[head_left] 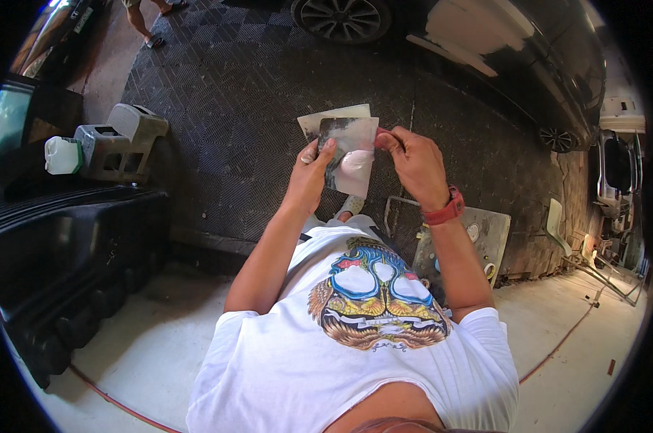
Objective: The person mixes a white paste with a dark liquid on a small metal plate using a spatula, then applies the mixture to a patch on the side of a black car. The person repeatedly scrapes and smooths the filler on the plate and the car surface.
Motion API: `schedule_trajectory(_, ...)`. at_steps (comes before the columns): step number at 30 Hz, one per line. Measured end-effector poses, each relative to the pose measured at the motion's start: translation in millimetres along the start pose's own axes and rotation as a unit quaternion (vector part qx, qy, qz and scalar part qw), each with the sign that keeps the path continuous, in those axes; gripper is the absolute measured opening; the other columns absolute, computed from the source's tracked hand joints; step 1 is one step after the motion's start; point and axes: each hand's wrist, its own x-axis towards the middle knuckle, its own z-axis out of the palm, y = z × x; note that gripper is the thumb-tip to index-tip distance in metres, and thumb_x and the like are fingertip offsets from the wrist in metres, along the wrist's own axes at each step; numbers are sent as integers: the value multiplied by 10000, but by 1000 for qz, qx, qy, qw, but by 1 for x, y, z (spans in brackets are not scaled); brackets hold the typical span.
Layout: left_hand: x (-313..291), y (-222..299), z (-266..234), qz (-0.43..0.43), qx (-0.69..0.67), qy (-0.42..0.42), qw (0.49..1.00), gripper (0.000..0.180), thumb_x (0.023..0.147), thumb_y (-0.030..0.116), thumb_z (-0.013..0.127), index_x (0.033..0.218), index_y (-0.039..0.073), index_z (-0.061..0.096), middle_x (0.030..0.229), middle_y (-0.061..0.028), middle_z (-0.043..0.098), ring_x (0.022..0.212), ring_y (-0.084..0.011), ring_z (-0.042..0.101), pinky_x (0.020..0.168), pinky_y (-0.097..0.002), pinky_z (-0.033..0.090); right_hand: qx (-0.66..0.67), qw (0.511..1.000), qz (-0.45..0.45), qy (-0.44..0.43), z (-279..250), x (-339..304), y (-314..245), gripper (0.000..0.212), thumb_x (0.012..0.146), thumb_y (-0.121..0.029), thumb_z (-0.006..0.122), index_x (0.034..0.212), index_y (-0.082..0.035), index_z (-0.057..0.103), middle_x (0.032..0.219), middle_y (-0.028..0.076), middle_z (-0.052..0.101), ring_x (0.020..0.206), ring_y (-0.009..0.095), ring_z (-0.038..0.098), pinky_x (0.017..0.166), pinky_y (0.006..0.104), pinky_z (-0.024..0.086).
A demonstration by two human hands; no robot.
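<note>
My left hand (312,173) grips a flat, greyish mixing board (357,131) in front of my body, its thumb lying on the board's face. A blob of pale pink paste (354,163), which looks like body filler, sits on the board. Behind it, the corner of a second pale, flat sheet (341,112) sticks out on the far side; how the two are joined is hidden. At the board's right edge, my right hand (419,164) is closed on a small pinkish-red piece (382,138), mostly covered by the fingers, so its kind is unclear.
A dark car (514,79) with pale patches on its panel stands at far right. To the left are a grey step stool (124,141), a white jug (63,156) and a black moulded part (73,252). A stained board (478,234) lies beyond my right forearm. Another person's legs (142,22) show far left.
</note>
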Motion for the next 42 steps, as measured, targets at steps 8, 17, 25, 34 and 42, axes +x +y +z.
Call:
schedule_trajectory(8, -4, 3, 3, -3, -25, -10, 1000, 389, 1029, 352, 613, 1254, 35, 633, 1146, -54, 676, 1070, -149, 590, 973, -322, 457, -44, 998, -27, 23, 12, 2, 7, 335, 1002, -404, 574, 891, -122, 717, 782, 129, 702, 760, 370, 681, 647, 469, 498)
schedule_trajectory(17, -5, 4, 2, -35, -81, -8, 996, 400, 1003, 375, 652, 1236, 50, 641, 1162, -53, 679, 1084, -155, 603, 981, -350, 475, -52, 997, -51, 35, 10, 0, 2, 370, 1005, -424, 572, 841, -114, 690, 773, 121, 704, 734, 352, 682, 609, 445, 490)
schedule_trajectory(25, -5, 4, 1, -62, -116, -16, 991, 409, 985, 380, 675, 1245, 68, 629, 1148, -57, 682, 1081, -179, 635, 951, -376, 529, -51, 996, -57, 46, 13, 1, 8, 344, 992, -404, 601, 844, -103, 675, 778, 122, 703, 741, 356, 681, 607, 441, 491)
schedule_trajectory(34, 5, -3, -10, -102, -112, -6, 988, 420, 975, 378, 688, 1275, 92, 616, 1210, -45, 660, 1128, -189, 618, 985, -402, 511, -17, 995, -55, 78, 18, 0, 5, 273, 969, -342, 634, 832, -113, 693, 787, 87, 716, 735, 308, 692, 619, 403, 511)
schedule_trajectory(42, 25, -10, -18, -106, -69, -23, 992, 454, 1003, 301, 653, 1364, 52, 536, 1284, -64, 629, 1164, -225, 624, 1013, -410, 505, 65, 988, -48, 130, 35, -2, 32, 182, 941, -292, 667, 844, -147, 718, 764, 102, 687, 721, 335, 668, 611, 427, 506)
